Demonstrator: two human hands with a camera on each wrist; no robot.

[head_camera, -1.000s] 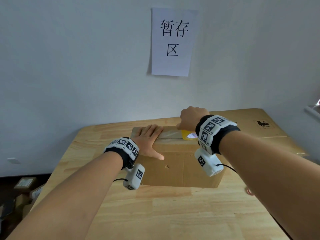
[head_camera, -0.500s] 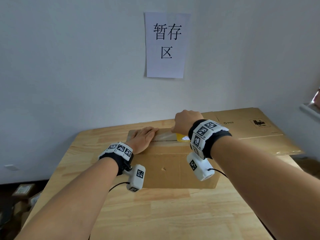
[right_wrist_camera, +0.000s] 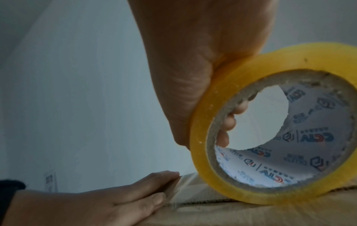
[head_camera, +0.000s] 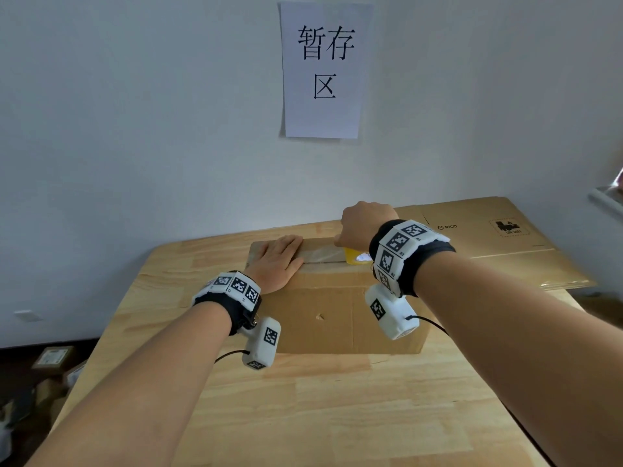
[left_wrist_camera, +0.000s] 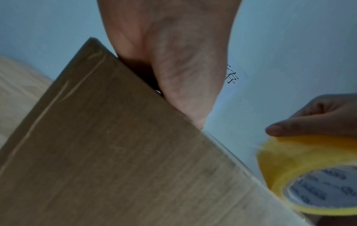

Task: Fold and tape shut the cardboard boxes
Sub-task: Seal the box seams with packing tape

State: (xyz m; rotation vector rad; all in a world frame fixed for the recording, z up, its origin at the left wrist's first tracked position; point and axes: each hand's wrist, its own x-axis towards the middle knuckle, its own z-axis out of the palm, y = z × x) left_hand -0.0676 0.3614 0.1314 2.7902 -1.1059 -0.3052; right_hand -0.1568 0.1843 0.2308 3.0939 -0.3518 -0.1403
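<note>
Cardboard, stiff along its edges but springy at the flaps, makes up the box [head_camera: 337, 298], which sits mid-bench [head_camera: 337, 416], at twelve o'clock from the person. The left hand [head_camera: 278, 261] lies flat, fingers straight, pressing the taped seam's nine o'clock end. The right hand [head_camera: 362, 227] grips the yellow tape roll [right_wrist_camera: 270, 122], fingers hooked through its core, at three o'clock along the seam. The roll looks light and slick, so holding it through the core seems safest.
</note>
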